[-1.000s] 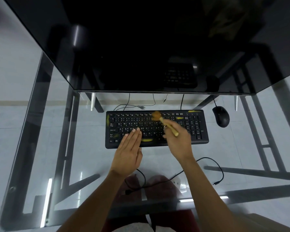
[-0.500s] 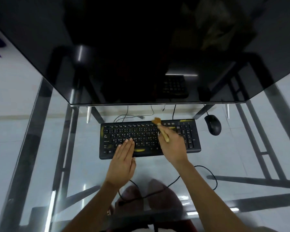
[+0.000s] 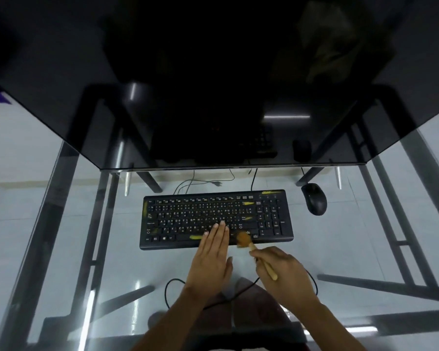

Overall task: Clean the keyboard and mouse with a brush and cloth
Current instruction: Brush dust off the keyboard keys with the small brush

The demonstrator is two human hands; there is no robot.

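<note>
A black keyboard (image 3: 188,219) with yellow smears lies on the glass desk (image 3: 61,236). My left hand (image 3: 212,257) rests flat, fingers together, its fingertips on the keyboard's lower middle keys. My right hand (image 3: 283,271) grips a small wooden brush (image 3: 254,249) by the handle. The brush's brown bristles touch the keyboard's front edge, just right of my left fingertips. A black mouse (image 3: 314,198) sits to the right of the keyboard, untouched. No cloth is in view.
A large dark monitor (image 3: 213,84) fills the top of the view and overhangs the desk behind the keyboard. Cables (image 3: 200,182) trail behind the keyboard, and a black cable (image 3: 167,292) loops under the glass near my wrists. Metal desk legs (image 3: 390,249) show through the glass.
My right hand has pulled the brush from the keyboard's top row down to its front edge. My left hand stays on the keys, now nearer the keyboard's middle. The camera has tilted.
</note>
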